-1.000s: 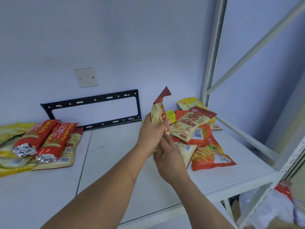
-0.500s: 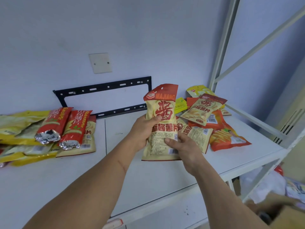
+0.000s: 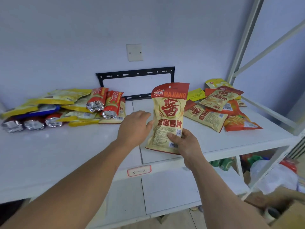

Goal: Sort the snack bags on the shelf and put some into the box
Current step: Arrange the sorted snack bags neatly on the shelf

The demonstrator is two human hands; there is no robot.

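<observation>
Upright in the right hand: one chip bag awaiting its place

Plainly, the chip bag (image 3: 168,116) stood upright above the front of the shelf (image 3: 66,154), its red "MAJIANG" top band uppermost and its print facing the camera. The right hand (image 3: 183,142) pinched its lower right corner, thumb across the front near the barcode. The left hand (image 3: 134,128) lay just beside the bag's left edge with fingers loosely extended; whether it touched the bag could not be told, and it gripped nothing. Beyond the right hand sat a loose heap of matching bags (image 3: 219,108); out past the left hand lay a pile of yellow and red packs (image 3: 66,108). Below the right forearm a cardboard box (image 3: 283,210) showed, blurred. To do this step well, the person would probably keep the pinch firm on the seam, not the puffed middle, and lower the bag flat into the box.
</observation>
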